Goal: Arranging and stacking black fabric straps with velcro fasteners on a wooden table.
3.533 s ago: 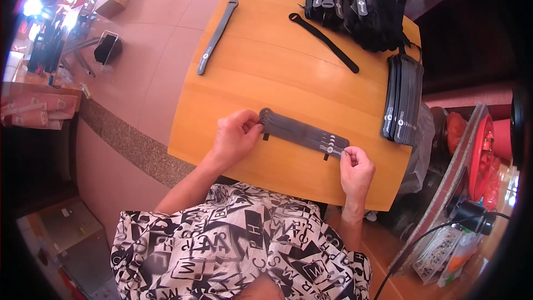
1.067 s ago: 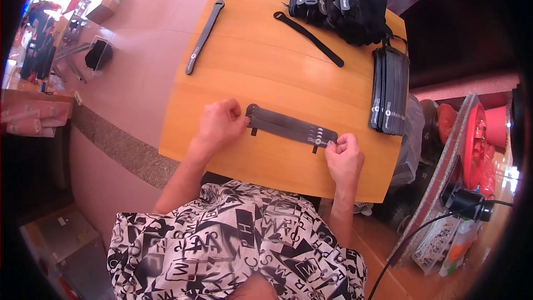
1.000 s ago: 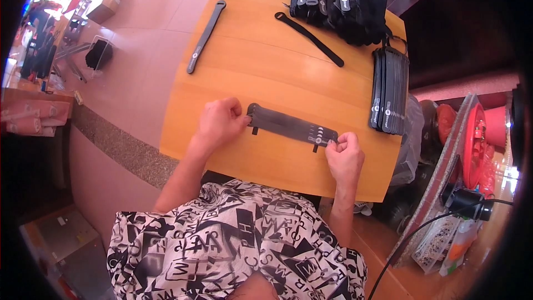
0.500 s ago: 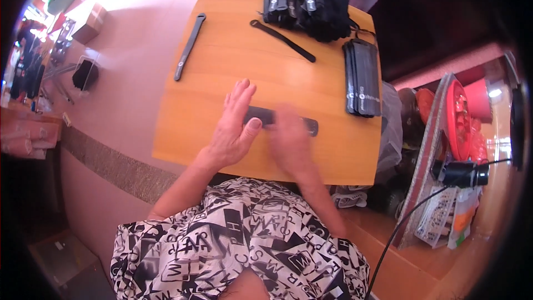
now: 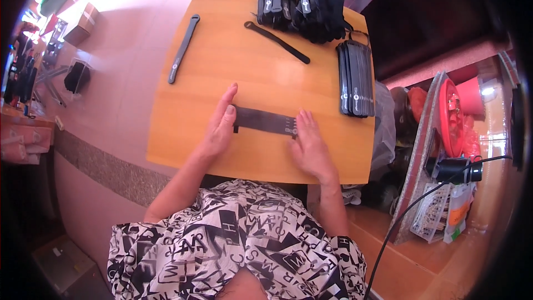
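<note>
Left hand [image 5: 219,128] and right hand [image 5: 308,147], both flat with fingers apart, press the two ends of a dark strap [image 5: 264,121] lying near the bench [image 5: 183,133] front edge

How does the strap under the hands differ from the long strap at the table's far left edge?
The flat strap under the hands is wide and lies crosswise near the front edge; the far-left strap is narrow and runs lengthwise, away from the person. The left hand and right hand press flat on the flat strap's ends; the far-left strap lies untouched. Both are dark and lie flat on the wooden table.
</note>
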A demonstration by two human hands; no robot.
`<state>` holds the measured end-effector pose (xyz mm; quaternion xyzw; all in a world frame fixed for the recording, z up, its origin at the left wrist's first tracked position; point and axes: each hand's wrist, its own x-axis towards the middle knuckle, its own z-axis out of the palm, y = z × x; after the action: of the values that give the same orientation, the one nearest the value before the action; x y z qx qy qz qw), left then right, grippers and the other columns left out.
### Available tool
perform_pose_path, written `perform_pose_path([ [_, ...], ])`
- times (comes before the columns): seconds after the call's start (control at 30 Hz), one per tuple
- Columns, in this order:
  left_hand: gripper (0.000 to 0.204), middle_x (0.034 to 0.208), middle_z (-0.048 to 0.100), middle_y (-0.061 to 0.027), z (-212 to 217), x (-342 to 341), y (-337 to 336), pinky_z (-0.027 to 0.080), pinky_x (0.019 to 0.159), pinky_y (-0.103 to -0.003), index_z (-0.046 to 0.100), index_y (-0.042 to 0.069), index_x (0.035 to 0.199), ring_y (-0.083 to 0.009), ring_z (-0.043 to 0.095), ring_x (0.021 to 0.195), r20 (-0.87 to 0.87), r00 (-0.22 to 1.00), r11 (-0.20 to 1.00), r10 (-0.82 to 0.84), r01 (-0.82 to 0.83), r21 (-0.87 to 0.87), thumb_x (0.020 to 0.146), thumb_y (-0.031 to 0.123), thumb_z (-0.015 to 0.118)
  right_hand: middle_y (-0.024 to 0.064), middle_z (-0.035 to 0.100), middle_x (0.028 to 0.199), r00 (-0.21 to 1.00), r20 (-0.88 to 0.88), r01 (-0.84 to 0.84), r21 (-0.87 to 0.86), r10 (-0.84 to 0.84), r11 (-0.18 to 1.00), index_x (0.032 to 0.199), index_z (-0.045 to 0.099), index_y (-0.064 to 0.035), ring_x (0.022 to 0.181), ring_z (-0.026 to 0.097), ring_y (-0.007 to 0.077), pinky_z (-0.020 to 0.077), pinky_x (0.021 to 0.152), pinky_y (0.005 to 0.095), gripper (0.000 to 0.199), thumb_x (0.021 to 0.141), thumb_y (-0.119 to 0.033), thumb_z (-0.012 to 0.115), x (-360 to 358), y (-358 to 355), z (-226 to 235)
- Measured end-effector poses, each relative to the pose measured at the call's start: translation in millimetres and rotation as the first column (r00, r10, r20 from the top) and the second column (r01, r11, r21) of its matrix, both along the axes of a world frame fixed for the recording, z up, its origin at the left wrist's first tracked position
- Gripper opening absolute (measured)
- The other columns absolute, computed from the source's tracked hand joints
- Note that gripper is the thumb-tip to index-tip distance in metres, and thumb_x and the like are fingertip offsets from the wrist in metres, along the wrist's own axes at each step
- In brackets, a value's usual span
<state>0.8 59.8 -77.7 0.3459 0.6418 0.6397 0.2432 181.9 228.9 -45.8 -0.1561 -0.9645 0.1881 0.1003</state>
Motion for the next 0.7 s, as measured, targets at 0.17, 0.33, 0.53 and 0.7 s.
perform_pose_path([
  [0.17,0.047,0.145,0.034,-0.0214,0.8,-0.8,-2.4,0.018,0.115,-0.039,0.033,-0.009,0.137,-0.0288,0.027,0.139,0.45,0.892,0.944,0.044,-0.184,0.272,0.097,0.016,0.034,0.0222,0.061,0.109,0.91,-0.325,0.231,-0.121,-0.258,0.965,0.114,0.057,0.0037,0.104,0.057,0.038,0.0459,0.091,0.0413,0.035,0.081,-0.008,0.062,-37.5,28.0,12.8],
  [0.33,0.034,0.117,0.059,-0.0207,4.7,6.0,-16.4,0.038,0.104,-0.039,0.054,-0.01,0.115,-0.0283,0.054,0.116,0.409,0.9,0.915,0.153,-0.286,0.286,0.095,0.013,0.039,0.0184,0.061,0.103,0.893,-0.444,0.152,0.128,-0.08,0.98,0.106,0.06,0.0011,0.1,0.056,0.0362,0.0458,0.086,0.043,0.03,0.079,-0.01,0.066,-138.6,65.5,-2.5],
  [0.53,0.023,0.107,0.064,-0.0111,17.0,6.6,-46.3,0.048,0.084,-0.026,0.057,-0.006,0.11,-0.0143,0.06,0.098,0.279,0.907,0.929,0.314,-0.354,0.106,0.087,0.0,0.057,0.014,0.06,0.093,0.95,-0.253,0.24,0.215,-0.184,0.947,0.098,0.061,-0.0009,0.096,0.055,0.033,0.0458,0.081,0.043,0.022,0.079,-0.012,0.064,-179.2,87.0,-29.4],
  [0.7,0.03,0.106,0.063,-0.0105,11.3,2.0,-45.6,0.05,0.081,-0.026,0.055,-0.005,0.114,-0.0148,0.06,0.098,0.217,0.912,0.923,0.347,-0.374,0.096,0.085,-0.003,0.06,0.015,0.058,0.085,0.982,-0.182,0.123,0.403,-0.052,0.907,0.085,0.057,-0.0009,0.086,0.056,0.0326,0.0474,0.072,0.0433,0.009,0.08,-0.008,0.055,-168.2,81.0,-27.6],
])
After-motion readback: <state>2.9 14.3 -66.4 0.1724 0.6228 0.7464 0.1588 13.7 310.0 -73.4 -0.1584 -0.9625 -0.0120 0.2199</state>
